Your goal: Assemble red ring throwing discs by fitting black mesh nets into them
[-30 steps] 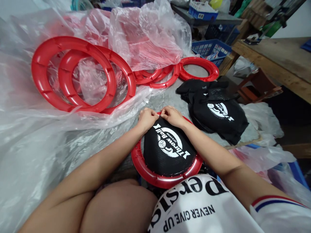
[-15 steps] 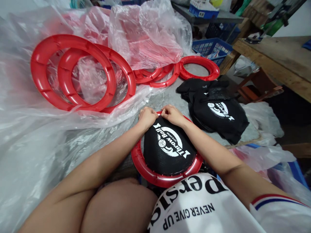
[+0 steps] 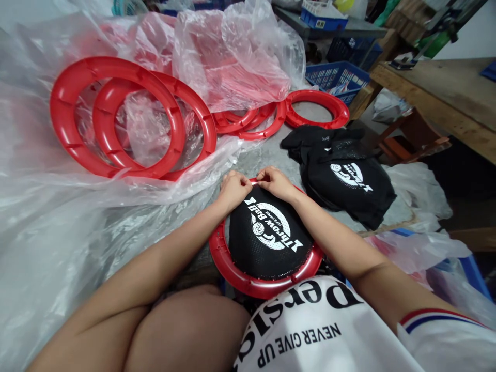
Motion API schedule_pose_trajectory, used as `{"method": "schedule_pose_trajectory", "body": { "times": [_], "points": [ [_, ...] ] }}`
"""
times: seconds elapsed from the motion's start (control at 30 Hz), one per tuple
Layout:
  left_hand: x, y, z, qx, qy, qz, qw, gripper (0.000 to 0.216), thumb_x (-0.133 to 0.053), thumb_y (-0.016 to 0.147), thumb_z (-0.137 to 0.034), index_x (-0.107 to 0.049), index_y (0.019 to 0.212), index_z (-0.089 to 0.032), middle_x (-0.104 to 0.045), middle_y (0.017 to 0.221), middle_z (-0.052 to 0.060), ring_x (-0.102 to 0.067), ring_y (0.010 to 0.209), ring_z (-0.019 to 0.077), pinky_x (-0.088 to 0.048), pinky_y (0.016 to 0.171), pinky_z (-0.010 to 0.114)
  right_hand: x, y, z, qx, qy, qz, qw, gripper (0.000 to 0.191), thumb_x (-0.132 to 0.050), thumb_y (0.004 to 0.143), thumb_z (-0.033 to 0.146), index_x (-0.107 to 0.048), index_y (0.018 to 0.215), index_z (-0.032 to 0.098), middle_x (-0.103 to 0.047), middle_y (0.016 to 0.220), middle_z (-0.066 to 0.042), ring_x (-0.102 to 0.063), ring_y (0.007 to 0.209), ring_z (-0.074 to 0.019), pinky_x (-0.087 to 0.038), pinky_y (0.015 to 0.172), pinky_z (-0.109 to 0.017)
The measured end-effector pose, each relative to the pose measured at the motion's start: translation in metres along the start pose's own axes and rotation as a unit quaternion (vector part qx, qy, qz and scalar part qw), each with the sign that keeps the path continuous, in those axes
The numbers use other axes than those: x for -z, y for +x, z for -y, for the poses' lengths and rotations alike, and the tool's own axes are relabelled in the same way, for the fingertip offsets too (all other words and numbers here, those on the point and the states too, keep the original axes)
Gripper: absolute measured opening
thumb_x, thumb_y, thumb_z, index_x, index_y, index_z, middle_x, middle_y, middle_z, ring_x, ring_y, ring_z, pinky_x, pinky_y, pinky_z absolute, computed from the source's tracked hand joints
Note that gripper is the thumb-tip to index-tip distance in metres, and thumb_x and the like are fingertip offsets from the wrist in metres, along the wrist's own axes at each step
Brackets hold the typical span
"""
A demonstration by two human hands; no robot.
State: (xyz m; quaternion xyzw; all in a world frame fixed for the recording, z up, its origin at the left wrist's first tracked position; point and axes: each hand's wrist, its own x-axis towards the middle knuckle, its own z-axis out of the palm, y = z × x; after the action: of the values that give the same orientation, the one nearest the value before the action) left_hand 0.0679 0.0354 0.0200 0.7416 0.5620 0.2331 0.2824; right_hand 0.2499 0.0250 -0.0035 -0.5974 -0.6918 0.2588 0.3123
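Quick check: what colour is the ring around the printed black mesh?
The ring is red, best seen in the head view.

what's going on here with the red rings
A person has the left hand and right hand at the far edge of a red ring, where black printed mesh spans its middle. More black mesh lies to the right; other red rings lie beyond, some among clear plastic.

1. On the left, the way is blocked by leaning rings (image 3: 64, 116) and loose film (image 3: 58, 248).
2. Ahead, a narrow passage over the worktop (image 3: 271, 154) is left between the right hand (image 3: 274, 183) and the far rings (image 3: 267, 134).
3. On the right, passage is barred by black cloths (image 3: 323, 186).
4. The near ring's (image 3: 263, 288) close side is hemmed in by the shirt (image 3: 306, 310).
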Motion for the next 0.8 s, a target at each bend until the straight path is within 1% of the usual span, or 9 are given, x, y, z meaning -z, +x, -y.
{"method": "schedule_pose_trajectory", "body": {
  "times": [0.07, 0.17, 0.3, 0.37, 0.43, 0.5, 0.57, 0.67, 0.8],
  "points": [
    [0.000, 0.001, 0.004, -0.007, -0.006, 0.000, 1.000, 0.007, -0.067, 0.077, -0.016, -0.073, 0.077, -0.021, -0.066, 0.103, 0.007, -0.062, 0.105, 0.0232, -0.048, 0.101, 0.035, 0.000, 0.000, -0.002, 0.005, 0.012, -0.006, 1.000, 0.014, -0.061, 0.080, 0.013, -0.067, 0.091, 0.020, -0.069, 0.106, -0.005, -0.062, 0.106, -0.0214, -0.047, 0.104, -0.040],
    [0.001, 0.002, 0.008, -0.009, -0.026, 0.004, 1.000, 0.010, -0.069, 0.076, -0.016, -0.073, 0.083, -0.020, -0.065, 0.104, 0.006, -0.062, 0.104, 0.0226, -0.049, 0.101, 0.035, 0.001, -0.001, -0.003, 0.018, 0.016, -0.003, 1.000, 0.014, -0.060, 0.081, 0.013, -0.068, 0.091, 0.020, -0.070, 0.106, -0.005, -0.062, 0.107, -0.0217, -0.047, 0.105, -0.041],
    [0.006, -0.005, 0.006, -0.025, -0.008, -0.007, 1.000, 0.013, -0.062, 0.080, -0.013, -0.071, 0.088, -0.019, -0.065, 0.107, 0.008, -0.061, 0.109, 0.0234, -0.048, 0.103, 0.036, 0.002, -0.002, -0.001, 0.038, 0.011, 0.008, 0.999, 0.012, -0.063, 0.082, 0.015, -0.070, 0.091, 0.020, -0.070, 0.109, -0.006, -0.062, 0.109, -0.0221, -0.046, 0.106, -0.041],
    [0.011, -0.016, 0.000, -0.051, 0.051, -0.033, 0.997, 0.015, -0.061, 0.080, -0.012, -0.071, 0.089, -0.019, -0.065, 0.112, 0.010, -0.058, 0.114, 0.0260, -0.046, 0.105, 0.040, 0.003, -0.003, 0.001, 0.046, 0.000, 0.017, 0.999, 0.012, -0.064, 0.082, 0.016, -0.071, 0.090, 0.021, -0.070, 0.110, -0.006, -0.062, 0.110, -0.0221, -0.046, 0.107, -0.041],
    [0.017, -0.030, -0.008, -0.091, 0.141, -0.052, 0.984, 0.015, -0.061, 0.081, -0.014, -0.072, 0.089, -0.020, -0.064, 0.113, 0.011, -0.055, 0.117, 0.0296, -0.043, 0.104, 0.045, 0.004, -0.004, 0.003, 0.044, -0.022, 0.028, 0.998, 0.008, -0.065, 0.083, 0.017, -0.070, 0.087, 0.021, -0.070, 0.108, -0.006, -0.061, 0.111, -0.0223, -0.045, 0.108, -0.041],
    [0.023, -0.044, -0.015, -0.133, 0.241, -0.038, 0.961, 0.014, -0.061, 0.084, -0.020, -0.074, 0.089, -0.019, -0.065, 0.110, 0.013, -0.053, 0.116, 0.0331, -0.041, 0.101, 0.049, 0.005, -0.004, 0.005, 0.031, -0.046, 0.037, 0.998, 0.004, -0.065, 0.085, 0.019, -0.069, 0.084, 0.020, -0.070, 0.108, -0.007, -0.060, 0.111, -0.0227, -0.043, 0.108, -0.040],
    [0.028, -0.055, -0.020, -0.163, 0.325, -0.005, 0.932, 0.020, -0.060, 0.088, -0.027, -0.078, 0.090, -0.018, -0.066, 0.107, 0.016, -0.052, 0.116, 0.0363, -0.039, 0.099, 0.052, 0.006, -0.004, 0.007, 0.009, -0.066, 0.043, 0.997, 0.006, -0.065, 0.087, 0.022, -0.070, 0.083, 0.020, -0.069, 0.105, -0.007, -0.059, 0.110, -0.0233, -0.043, 0.108, -0.040],
    [0.033, -0.062, -0.022, -0.167, 0.397, 0.025, 0.902, 0.029, -0.060, 0.093, -0.035, -0.080, 0.095, -0.015, -0.067, 0.107, 0.018, -0.052, 0.115, 0.0385, -0.037, 0.096, 0.054, 0.007, -0.003, 0.009, -0.017, -0.078, 0.058, 0.995, 0.008, -0.066, 0.087, 0.024, -0.073, 0.086, 0.020, -0.068, 0.102, -0.008, -0.058, 0.110, -0.0248, -0.041, 0.108, -0.042],
    [0.037, -0.063, -0.021, -0.155, 0.432, 0.039, 0.887, 0.033, -0.059, 0.096, -0.040, -0.081, 0.098, -0.015, -0.069, 0.109, 0.019, -0.054, 0.115, 0.0384, -0.039, 0.092, 0.052, 0.007, -0.006, 0.011, -0.036, -0.054, 0.055, 0.996, 0.008, -0.069, 0.082, 0.019, -0.074, 0.076, 0.019, -0.070, 0.100, -0.008, -0.059, 0.108, -0.0253, -0.042, 0.106, -0.042]
  ]
}}
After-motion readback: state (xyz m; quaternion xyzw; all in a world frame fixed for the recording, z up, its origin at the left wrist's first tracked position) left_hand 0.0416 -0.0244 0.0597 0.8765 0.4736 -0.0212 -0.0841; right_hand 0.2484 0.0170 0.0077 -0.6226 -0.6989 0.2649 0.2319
